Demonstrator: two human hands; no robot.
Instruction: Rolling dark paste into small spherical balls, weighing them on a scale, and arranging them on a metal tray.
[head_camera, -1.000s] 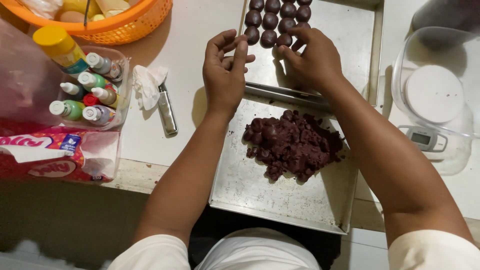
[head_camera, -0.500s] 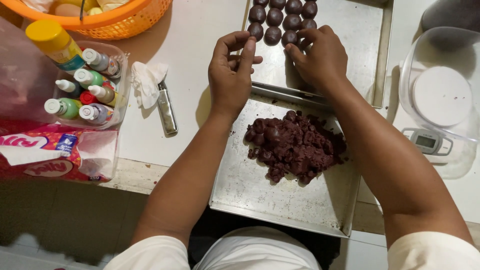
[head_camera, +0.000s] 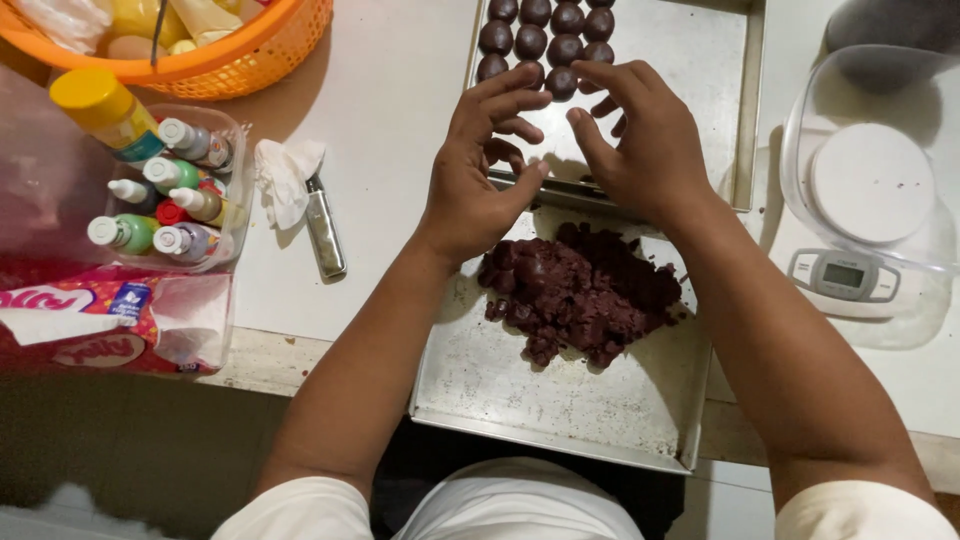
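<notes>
centre of frame, seen from above: left hand (head_camera: 480, 175) and right hand (head_camera: 640, 135) side by side over the near edge of the far metal tray (head_camera: 700, 90), palms down, fingers loosely curled toward each other, thumbs almost meeting; whether anything sits between the palms cannot be told. upper centre: rows of dark brown dough balls (head_camera: 545, 40) on the far tray, the nearest ones just beyond the fingertips of both hands. below the hands, lower centre: near metal tray (head_camera: 540, 400) carrying a rough heap of dark brown dough (head_camera: 580, 290), close under the left wrist and untouched by either hand. right of frame: clear plastic bowl (head_camera: 870, 160) standing on a white kitchen scale (head_camera: 845, 275) with a small display, well apart from the right forearm. upper left corner: orange plastic basket (head_camera: 250, 60) with pale contents. left of frame: clear tub (head_camera: 230, 200) holding small squeeze bottles (head_camera: 170, 210) with white caps and one yellow-capped bottle (head_camera: 100, 110). lower left: red and white tissue pack (head_camera: 100, 320) at the edge of the white surface (head_camera: 400, 100). between tub and left forearm: crumpled white tissue (head_camera: 285, 175) touching a small metal tool (head_camera: 325, 230) lying flat. bottom edge: white sleeves and light clothing of the person.
</notes>
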